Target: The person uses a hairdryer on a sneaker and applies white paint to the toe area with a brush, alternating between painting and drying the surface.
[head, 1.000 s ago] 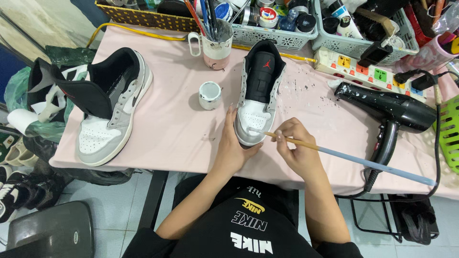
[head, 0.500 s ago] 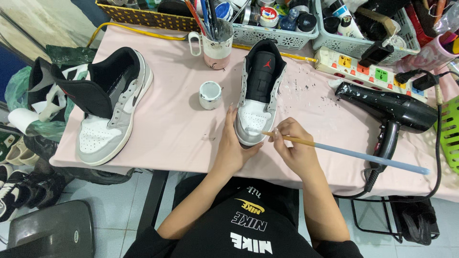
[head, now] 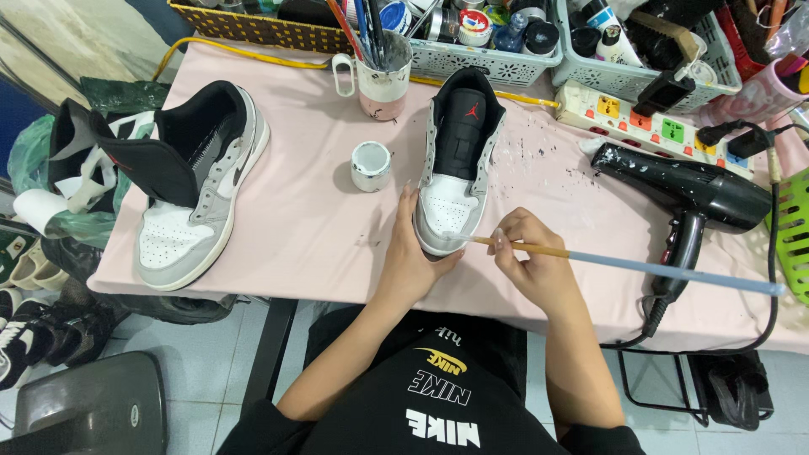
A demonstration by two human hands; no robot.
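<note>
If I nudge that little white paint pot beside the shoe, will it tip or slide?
The small paint pot looks squat and wide for its height, so it would probably slide on the pink tablecloth rather than tip. It stands open, so a hard push might slop paint. It seems light, apart from the sneaker that the left hand steadies.

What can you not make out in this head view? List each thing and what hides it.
- Brush tip: too small and blurred against the shoe toe.
- Shoe's near toe edge: covered by the left hand.
- Paint in the small pot: too small to tell.
- Baskets: cut off by the top edge.
</note>
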